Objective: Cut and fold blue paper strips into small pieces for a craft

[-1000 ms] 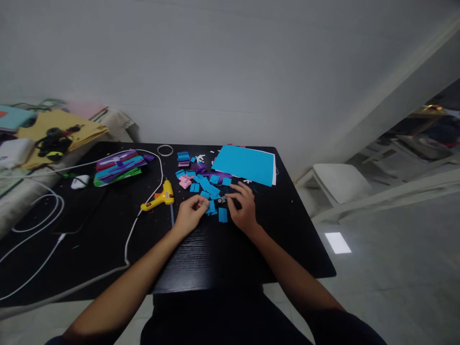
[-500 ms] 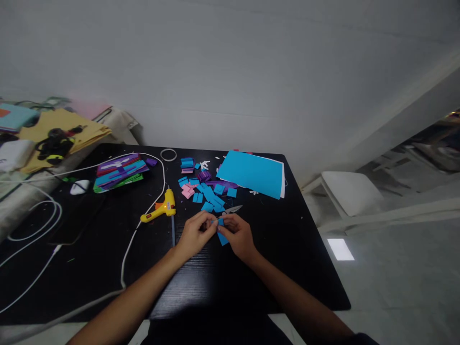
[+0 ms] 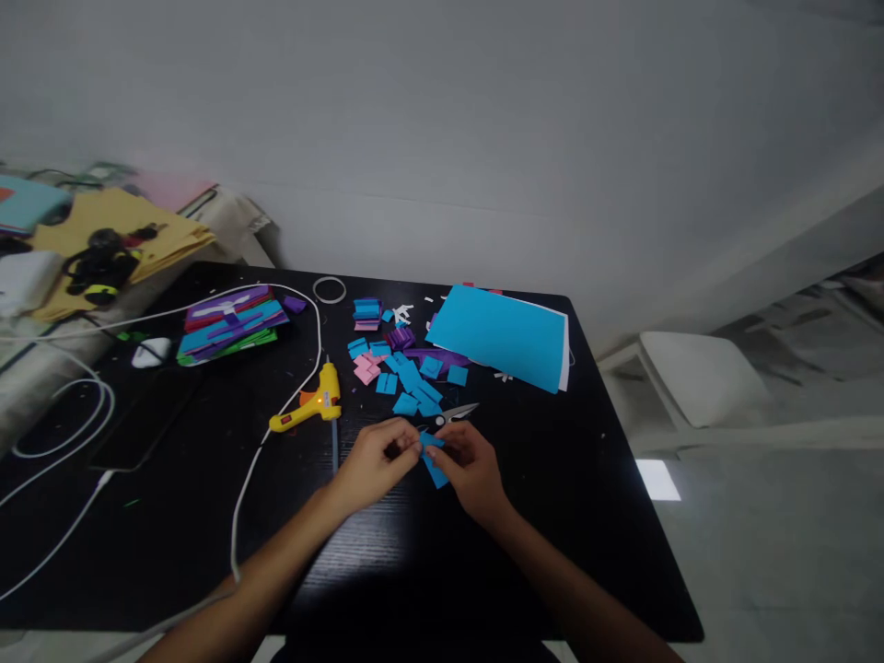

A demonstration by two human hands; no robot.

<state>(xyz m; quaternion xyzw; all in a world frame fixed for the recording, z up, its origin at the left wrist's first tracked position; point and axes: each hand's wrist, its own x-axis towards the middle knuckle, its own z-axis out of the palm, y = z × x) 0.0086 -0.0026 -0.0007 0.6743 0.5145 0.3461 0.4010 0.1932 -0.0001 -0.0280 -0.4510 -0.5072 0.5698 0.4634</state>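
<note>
Between my two hands is a small strip of blue paper (image 3: pixel 436 471), its lower end hanging down toward me. The thumb and fingers of my left hand (image 3: pixel 378 460) pinch its upper left edge. My right hand (image 3: pixel 475 468) grips the same strip from the right, thumb on top. Just beyond my fingertips lie scissors (image 3: pixel 459 413) with the blades pointing right; their handles are partly hidden by my hands. Farther back spread several cut blue paper pieces (image 3: pixel 409 376), and pink paper pieces (image 3: pixel 366 368) lie to their left.
A yellow glue gun (image 3: pixel 314 405) lies left of my hands, a white cable (image 3: pixel 252 470) running past it. Blue sheets (image 3: pixel 504 336) rest at the back right. A stack of coloured paper (image 3: pixel 231 322), a phone (image 3: pixel 145 424) and a grey ring (image 3: pixel 330 290) occupy the left and back.
The view has shifted slightly, so the table's contents sit a little differently in frame. Both hands still hold the blue strip, whose upper part now shows more between the fingers.
</note>
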